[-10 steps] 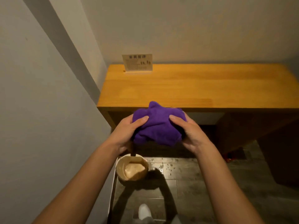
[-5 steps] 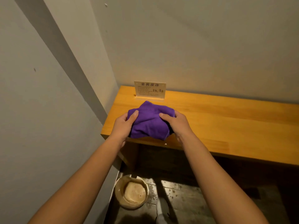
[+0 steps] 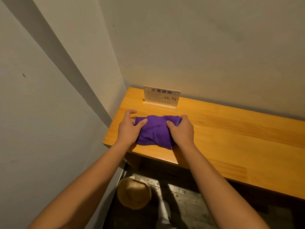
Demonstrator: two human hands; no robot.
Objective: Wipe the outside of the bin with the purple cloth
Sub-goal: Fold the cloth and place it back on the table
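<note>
We held the purple cloth [image 3: 155,131] bunched on the bench [image 3: 231,129], our left hand [image 3: 128,129] and right hand [image 3: 181,131] each with a closed grip on it. The bin [image 3: 134,193] stood on the floor below, apparently not being wiped at that moment.

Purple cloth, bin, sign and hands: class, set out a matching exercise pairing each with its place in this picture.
Things:
1. purple cloth
2. bin
3. sign
4. left hand

Places:
A. on the floor below the wooden counter
B. standing at the counter's back edge by the wall
C. bunched on the counter between both hands
D. gripping the cloth's left end

Pairs: 1-C, 2-A, 3-B, 4-D
</note>
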